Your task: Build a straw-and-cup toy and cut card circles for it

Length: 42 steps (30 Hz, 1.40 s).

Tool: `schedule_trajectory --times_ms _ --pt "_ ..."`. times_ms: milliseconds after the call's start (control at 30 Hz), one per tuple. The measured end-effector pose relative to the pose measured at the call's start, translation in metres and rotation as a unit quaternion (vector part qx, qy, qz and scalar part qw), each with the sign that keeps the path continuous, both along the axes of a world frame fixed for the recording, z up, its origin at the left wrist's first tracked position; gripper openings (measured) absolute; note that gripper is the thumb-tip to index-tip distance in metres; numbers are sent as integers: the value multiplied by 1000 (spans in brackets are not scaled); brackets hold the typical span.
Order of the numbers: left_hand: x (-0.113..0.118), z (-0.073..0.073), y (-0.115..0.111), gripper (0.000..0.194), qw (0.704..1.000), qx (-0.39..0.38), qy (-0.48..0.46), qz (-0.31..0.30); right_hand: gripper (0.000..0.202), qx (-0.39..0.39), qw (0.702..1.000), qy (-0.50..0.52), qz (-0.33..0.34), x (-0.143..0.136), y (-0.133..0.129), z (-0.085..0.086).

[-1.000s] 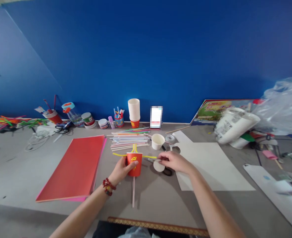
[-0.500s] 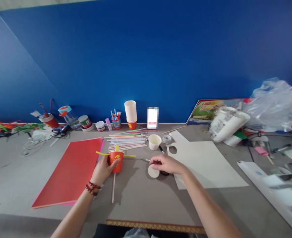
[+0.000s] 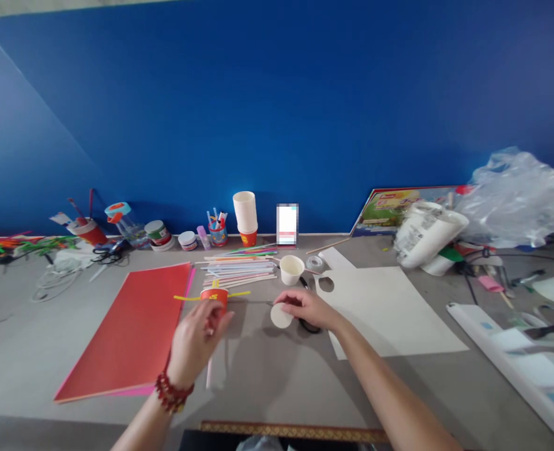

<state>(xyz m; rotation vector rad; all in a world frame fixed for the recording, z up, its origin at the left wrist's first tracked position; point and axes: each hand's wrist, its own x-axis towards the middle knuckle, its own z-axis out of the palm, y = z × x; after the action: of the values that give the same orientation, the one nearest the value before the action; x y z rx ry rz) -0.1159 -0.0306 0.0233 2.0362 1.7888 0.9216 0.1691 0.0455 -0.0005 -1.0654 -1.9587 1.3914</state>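
Note:
My left hand [image 3: 196, 338], with a red bead bracelet at the wrist, is raised in front of a red paper cup [image 3: 215, 294]; its fingers are curled with thumb and fingertips apart, and nothing shows between them. Yellow strips [image 3: 239, 294] stick out from both sides of that cup, and a pale stick [image 3: 209, 374] extends below it. My right hand [image 3: 306, 307] pinches a small white paper disc [image 3: 281, 316] by its edge. Black-handled scissors [image 3: 309, 326] lie partly hidden under my right hand. Behind it stands a white paper cup [image 3: 291, 270].
Red sheets [image 3: 121, 338] lie left, a white sheet [image 3: 390, 310] with a round hole right. Paper straws [image 3: 239, 271], stacked cups [image 3: 245, 213], tape [image 3: 314, 262] and a phone [image 3: 287, 224] are behind. A power strip [image 3: 502, 363] lies far right.
My left hand has let go of the red cup and moved toward me in front of it. My right hand, still holding the disc, has shifted slightly left. The view has shifted a little.

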Motion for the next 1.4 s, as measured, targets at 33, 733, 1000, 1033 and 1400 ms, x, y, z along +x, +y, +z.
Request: schedule_trajectory --times_ms 33,733,1000,1033,1400 --pt "15 4 1 25 997 -23 -42 -62 31 -4 1000 15 -3 -2 -1 1" --pt "85 -29 42 18 894 -161 -386 -158 25 -12 991 99 -84 -2 -2 5" --pt "82 -26 43 18 901 -169 -370 -147 25 15 993 78 -85 -1 -1 7" --pt "81 -25 42 18 906 -165 -361 -149 25 22 993 76 -89 1 -1 10" --pt "82 -7 13 14 898 -206 -340 -190 21 121 972 -22 -203 57 -27 42"
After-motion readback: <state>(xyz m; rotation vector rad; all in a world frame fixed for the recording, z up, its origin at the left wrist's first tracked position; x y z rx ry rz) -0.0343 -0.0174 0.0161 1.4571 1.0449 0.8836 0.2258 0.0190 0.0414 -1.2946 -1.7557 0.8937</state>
